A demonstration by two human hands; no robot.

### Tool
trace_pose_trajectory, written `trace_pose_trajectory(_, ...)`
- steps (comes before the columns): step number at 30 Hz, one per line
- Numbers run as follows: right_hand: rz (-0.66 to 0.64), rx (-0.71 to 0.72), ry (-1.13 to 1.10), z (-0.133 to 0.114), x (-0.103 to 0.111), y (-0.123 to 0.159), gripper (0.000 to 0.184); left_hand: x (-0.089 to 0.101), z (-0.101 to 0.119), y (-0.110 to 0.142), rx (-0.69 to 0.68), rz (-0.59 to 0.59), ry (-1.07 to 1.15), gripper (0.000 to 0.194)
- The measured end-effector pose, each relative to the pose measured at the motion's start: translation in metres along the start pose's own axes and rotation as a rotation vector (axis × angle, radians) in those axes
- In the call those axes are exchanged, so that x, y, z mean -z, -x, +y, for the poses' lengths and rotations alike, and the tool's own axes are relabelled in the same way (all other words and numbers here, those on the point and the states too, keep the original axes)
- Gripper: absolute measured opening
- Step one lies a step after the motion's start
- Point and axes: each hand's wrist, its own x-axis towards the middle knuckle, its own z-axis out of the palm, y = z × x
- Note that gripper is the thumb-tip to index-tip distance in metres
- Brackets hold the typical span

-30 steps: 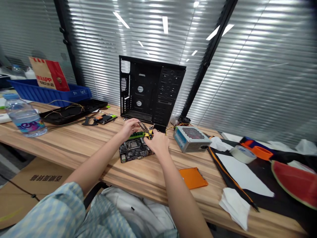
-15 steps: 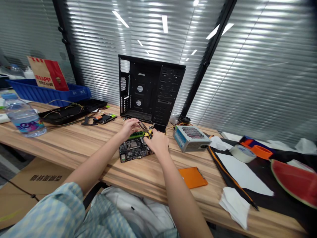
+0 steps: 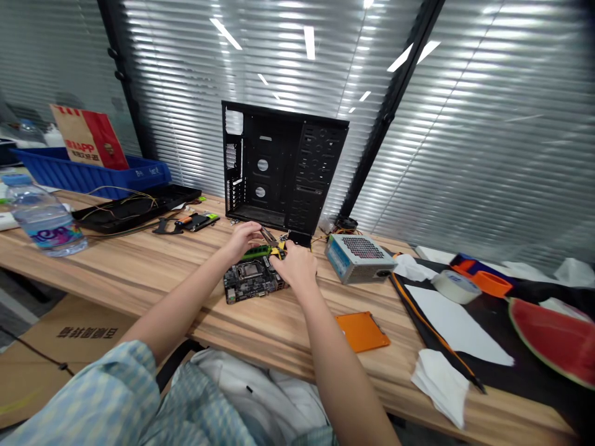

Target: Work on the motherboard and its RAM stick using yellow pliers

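Observation:
A dark motherboard (image 3: 251, 284) with its square processor socket showing lies flat on the wooden table. Along its far side is a green memory stick (image 3: 257, 252). Above that edge, my right hand (image 3: 297, 263) is closed around the yellow grips of what look like pliers (image 3: 268, 236), whose metal jaws point up and left. My left hand (image 3: 245, 240) has its fingers pinched together at the jaw tips. Whatever sits between those fingers is too small to make out. My right hand covers the board's right corner.
An open black computer case (image 3: 274, 164) stands behind the board. To the right are a power supply (image 3: 360, 257), an orange drive (image 3: 363, 332), tape (image 3: 456, 287) and crumpled tissue (image 3: 441, 384). A water bottle (image 3: 44, 217), blue bin (image 3: 93, 176) and black panel (image 3: 134, 210) occupy the left.

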Motion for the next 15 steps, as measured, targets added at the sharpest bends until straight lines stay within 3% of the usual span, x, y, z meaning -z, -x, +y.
trace_pose_trajectory(15, 0.043, 0.014, 0.001, 0.0019, -0.0050, -0.0024, 0.038, 0.0037, -0.0045, -0.0034, 0.015, -0.005, -0.039, 0.029)
